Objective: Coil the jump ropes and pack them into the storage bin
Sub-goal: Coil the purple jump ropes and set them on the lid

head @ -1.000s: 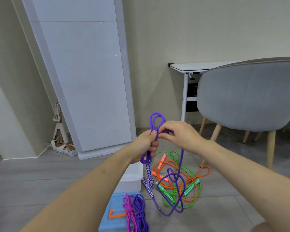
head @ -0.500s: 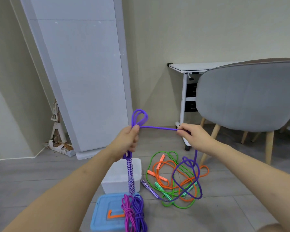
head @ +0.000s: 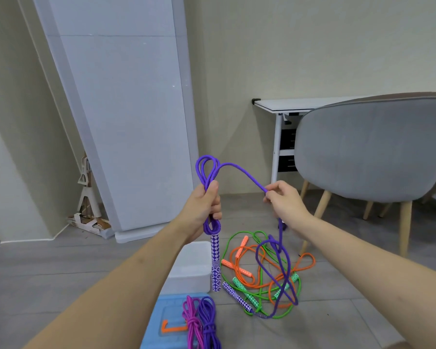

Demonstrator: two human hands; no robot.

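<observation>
Head view: left hand (head: 204, 205) grips the purple rope (head: 239, 170) coil; right hand (head: 285, 200), pinching it at 3 o'clock, has drawn closer, slackening the span for another loop.

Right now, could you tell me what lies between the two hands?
In the head view, a slack arc of purple braided jump rope spans from the left hand to the right hand.

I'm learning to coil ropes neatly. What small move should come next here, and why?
Probably bring the right hand back to the left hand, laying another loop of the purple rope into its grip: several loops are gathered there, while much rope hangs uncoiled.
</observation>
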